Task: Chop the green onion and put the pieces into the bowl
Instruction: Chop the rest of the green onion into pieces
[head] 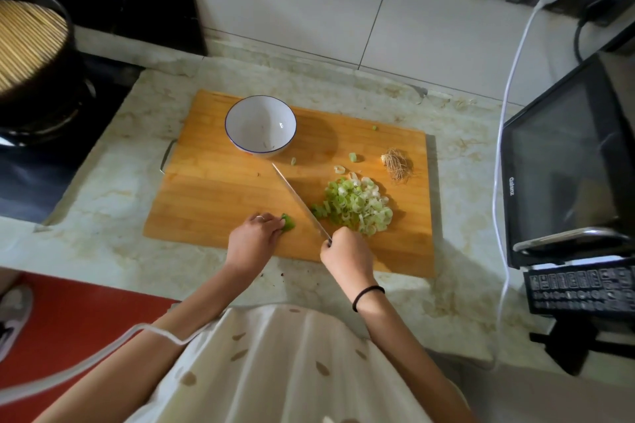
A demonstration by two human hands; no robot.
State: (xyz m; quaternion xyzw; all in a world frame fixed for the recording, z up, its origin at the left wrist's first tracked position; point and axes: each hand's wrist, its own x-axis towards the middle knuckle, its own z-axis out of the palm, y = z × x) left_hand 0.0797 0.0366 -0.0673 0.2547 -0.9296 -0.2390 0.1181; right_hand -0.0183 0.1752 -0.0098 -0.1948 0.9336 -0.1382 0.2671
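Green onion stub (288,222): pinched by curled fingertips of your left hand (256,233). Knife (298,201): handle wrapped by your right hand (347,256); blade just beyond the pinching fingertips. Tuck fingertips back; slice thin.

Matt wood, strip grain: cutting board (220,203), centre. Glossy white glazed ceramic, thin blue rim line: bowl (256,127). Smooth bright metal: knife blade (301,203). Polished veined stone: tabletop (457,134). Glossy dark glass: microwave door (563,161), right. Dry, fibrous: root tuft (397,165).
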